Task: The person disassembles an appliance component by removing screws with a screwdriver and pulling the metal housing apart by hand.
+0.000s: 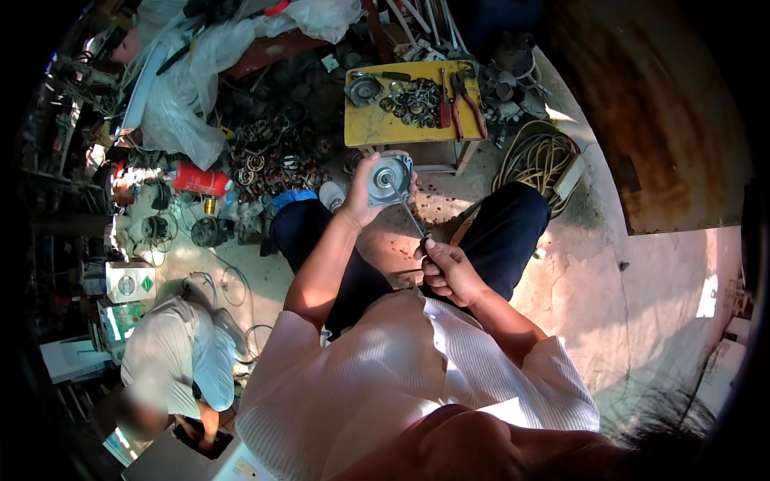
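My left hand [363,200] is closed around a round grey metal housing cover [387,165], held up above my knees with its hollow face toward me. A raised ring sits at the cover's centre. In my right fist [451,274] is a screwdriver [411,215], its handle mostly hidden by my fingers. The thin shaft slants up and left, its tip at or close to the central ring; contact cannot be made out. Just beyond, a worn yellow stool [358,131] carries a pile of metal rings [419,103], red-handled pliers [466,111], another screwdriver [444,106] and a second round metal part [363,90].
Heaped metal parts [269,156] and a red cylinder [198,179] lie on the left. A coiled hose [533,164] rests right of the stool, near a large rusty panel [674,120]. Another person [172,345] bends over a box at the lower left.
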A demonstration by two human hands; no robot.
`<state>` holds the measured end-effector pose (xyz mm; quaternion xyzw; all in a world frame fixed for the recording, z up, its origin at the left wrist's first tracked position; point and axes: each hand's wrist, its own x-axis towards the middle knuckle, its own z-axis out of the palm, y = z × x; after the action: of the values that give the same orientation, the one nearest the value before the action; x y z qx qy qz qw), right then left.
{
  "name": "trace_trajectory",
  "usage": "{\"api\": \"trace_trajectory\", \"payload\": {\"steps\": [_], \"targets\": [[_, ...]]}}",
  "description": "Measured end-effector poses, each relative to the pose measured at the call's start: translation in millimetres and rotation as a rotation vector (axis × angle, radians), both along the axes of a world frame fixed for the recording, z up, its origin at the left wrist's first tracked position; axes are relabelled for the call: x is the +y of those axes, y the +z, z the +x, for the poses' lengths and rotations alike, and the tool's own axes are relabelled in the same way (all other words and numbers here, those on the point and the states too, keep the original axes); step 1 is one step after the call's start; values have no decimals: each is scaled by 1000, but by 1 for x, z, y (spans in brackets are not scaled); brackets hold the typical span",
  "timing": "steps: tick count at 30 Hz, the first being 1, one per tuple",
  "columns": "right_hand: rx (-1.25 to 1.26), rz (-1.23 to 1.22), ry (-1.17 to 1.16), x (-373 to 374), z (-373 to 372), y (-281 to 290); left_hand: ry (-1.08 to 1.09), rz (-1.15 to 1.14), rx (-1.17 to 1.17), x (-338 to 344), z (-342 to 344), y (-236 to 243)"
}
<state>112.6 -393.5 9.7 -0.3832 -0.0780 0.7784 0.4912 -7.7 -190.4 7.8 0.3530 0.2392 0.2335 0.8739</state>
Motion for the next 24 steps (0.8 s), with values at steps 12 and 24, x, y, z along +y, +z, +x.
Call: {"api": "trace_trajectory", "payload": {"steps": [12,24], "targets": [[-1224,361,246,12,23,-102,217,-253,259,-8,6,-102],[79,-67,247,21,37,-16,181,-270,-163,8,-19,-46]]}}
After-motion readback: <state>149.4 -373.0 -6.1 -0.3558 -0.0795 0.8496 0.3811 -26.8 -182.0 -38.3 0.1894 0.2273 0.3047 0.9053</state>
